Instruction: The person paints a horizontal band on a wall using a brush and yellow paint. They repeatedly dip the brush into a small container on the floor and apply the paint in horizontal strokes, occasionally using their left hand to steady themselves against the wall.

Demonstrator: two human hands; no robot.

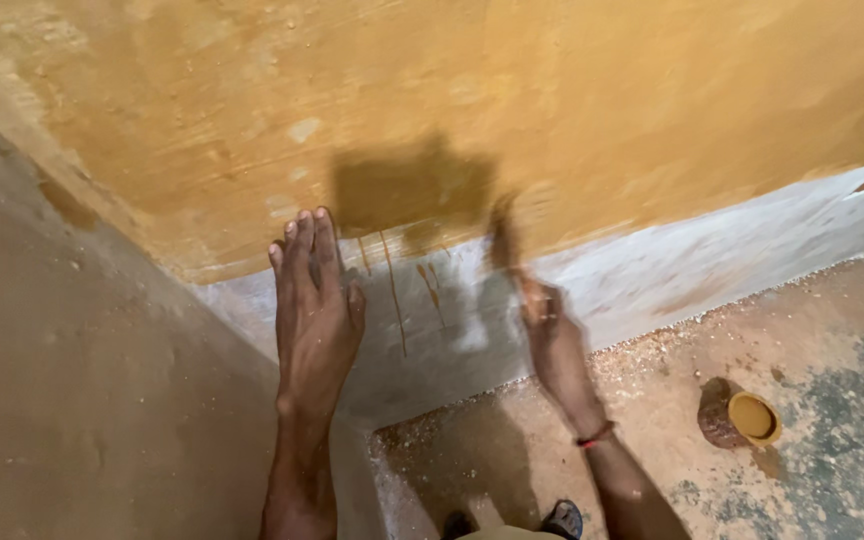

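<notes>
The left hand lies flat against the ochre-yellow painted wall, fingers straight and together, palm pressed at the wall's lower edge where the yellow meets the pale grey unpainted band — nothing in its grip, released. The right hand is blurred, clenched around a small paintbrush with a dark handle; the bristles touch the wall just beside a darker, wet-looking brown patch of fresh paint. Thin brown drips run down from that patch onto the grey band, between the two hands. A thin red band circles the right wrist. Down on the dusty, sandy concrete floor — well apart from the wall, toward the floor's right side — sits a small round tin of yellow-brown paint. Dark sandals show at the bottom edge.
</notes>
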